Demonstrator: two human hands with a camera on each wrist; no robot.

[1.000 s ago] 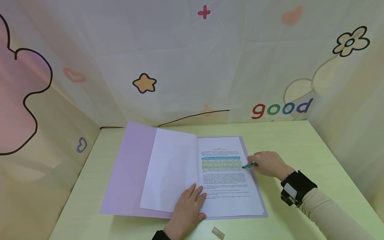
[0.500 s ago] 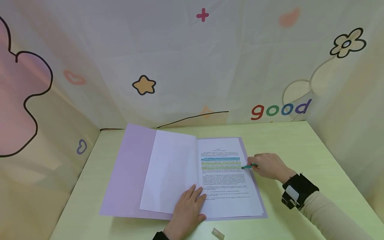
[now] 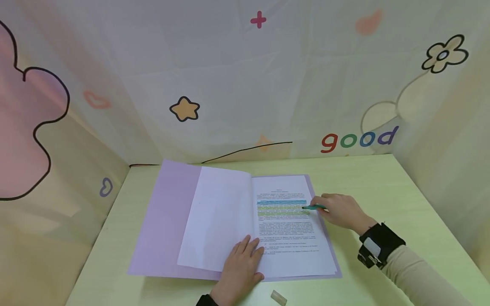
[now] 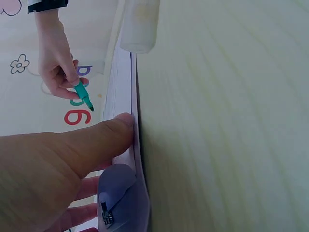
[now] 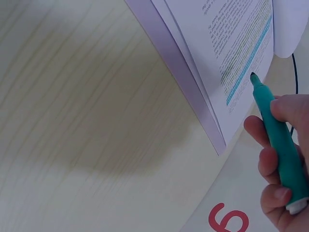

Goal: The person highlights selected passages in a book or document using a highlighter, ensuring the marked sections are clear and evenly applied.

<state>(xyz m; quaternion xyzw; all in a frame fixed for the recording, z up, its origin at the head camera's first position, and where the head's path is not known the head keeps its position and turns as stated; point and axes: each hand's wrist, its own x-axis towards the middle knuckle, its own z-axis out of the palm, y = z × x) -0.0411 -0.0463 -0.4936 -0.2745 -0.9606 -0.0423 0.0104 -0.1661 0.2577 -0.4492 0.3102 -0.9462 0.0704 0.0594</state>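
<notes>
A lilac folder [image 3: 160,221] lies open on the pale green table [image 3: 383,182], with a stack of printed pages [image 3: 291,238] inside it and one page [image 3: 218,216] turned over to the left. Several lines near the top of the text are highlighted blue, yellow and green [image 3: 282,207]. My right hand [image 3: 338,209] grips a green highlighter [image 3: 314,207] [image 5: 277,140] [image 4: 83,95], its tip at the right end of the highlighted lines. My left hand [image 3: 241,265] lies flat on the lower edge of the pages, thumb [image 4: 96,140] on the paper edge.
A translucent pen cap [image 3: 278,297] [image 4: 140,24] lies on the table by the near edge, just in front of the folder. Patterned fabric walls [image 3: 245,85] close the table in at the back and both sides. A thin black cable [image 3: 245,149] runs along the back edge.
My right hand has moved the highlighter tip slightly up and to the left, from the lower highlighted line toward the lines above. The left hand has not moved.
</notes>
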